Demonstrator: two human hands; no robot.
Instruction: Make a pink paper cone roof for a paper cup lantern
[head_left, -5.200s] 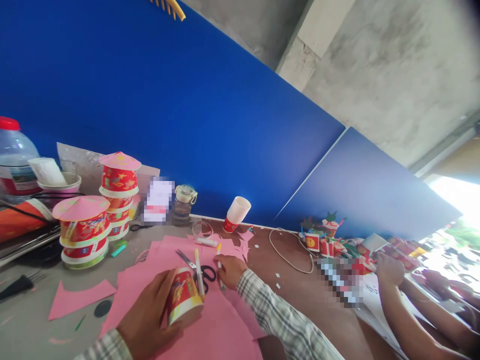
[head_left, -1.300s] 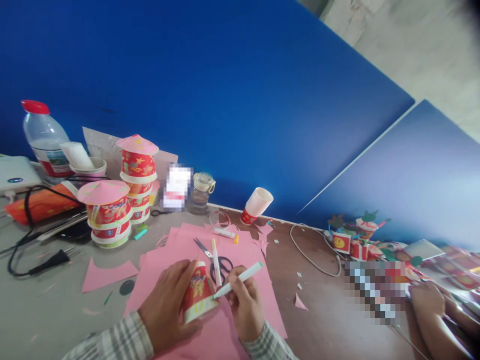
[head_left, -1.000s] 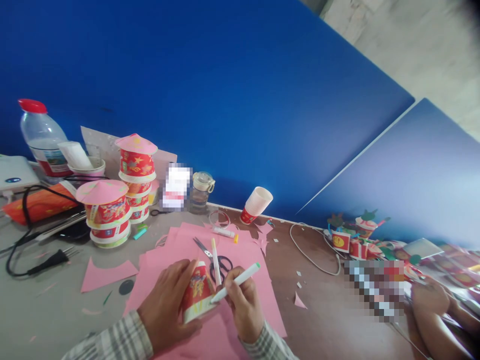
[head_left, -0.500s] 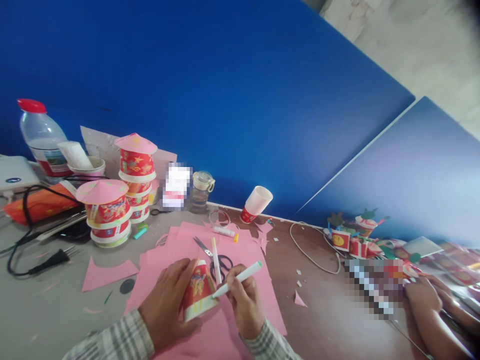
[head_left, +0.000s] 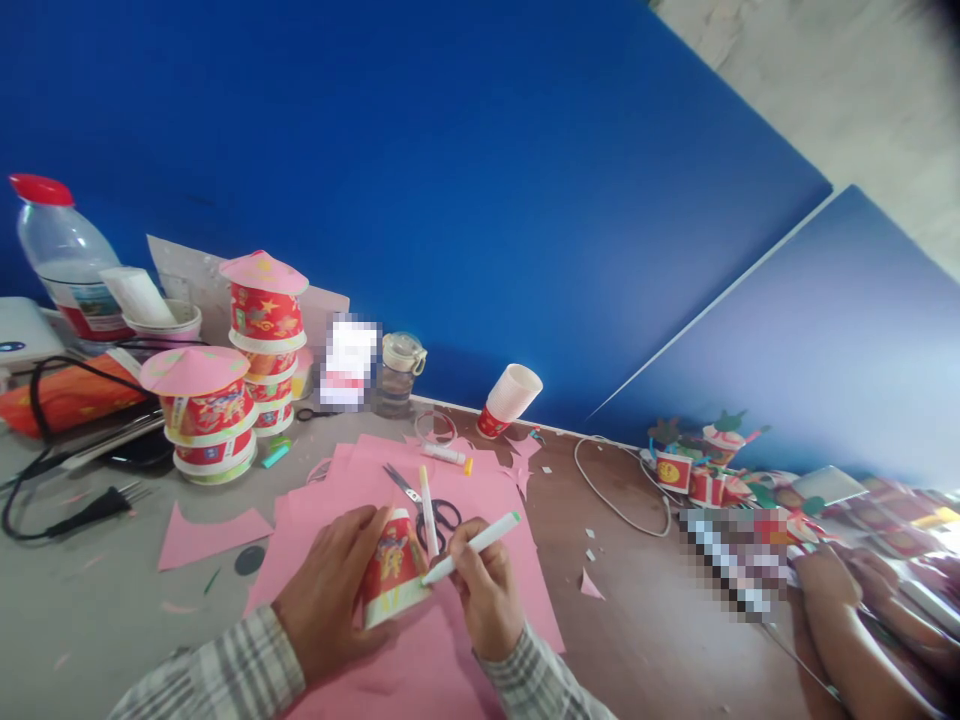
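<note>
A red paper cup (head_left: pixel 394 560) with a printed figure and a pale rim marked yellow lies tilted over pink paper sheets (head_left: pixel 517 590). My left hand (head_left: pixel 330 590) is wrapped round its left side. In my right hand (head_left: pixel 487 590) is a white marker with a green end (head_left: pixel 480 545); its tip touches the cup near the rim's right end. Black-handled scissors (head_left: pixel 420 505) and a second, yellow-ended marker (head_left: pixel 428 510) lie just beyond the cup, between my hands. A white tube with a yellow cap (head_left: pixel 448 456) rests further back on the paper.
Cup towers with pink cone roofs (head_left: pixel 266 310) stand at the left, near a bottle (head_left: pixel 67 260) and a black plug (head_left: pixel 94 508). A lidded jar (head_left: pixel 399 375) and stacked cups (head_left: pixel 510 400) are at the back. Another person's hands (head_left: pixel 832 590) are at the right, beside red paper crafts (head_left: pixel 709 485).
The view has shifted slightly, so the things on the table appear a little higher and further left. Both hands keep their holds, and the marker tip remains at the cup's rim.
</note>
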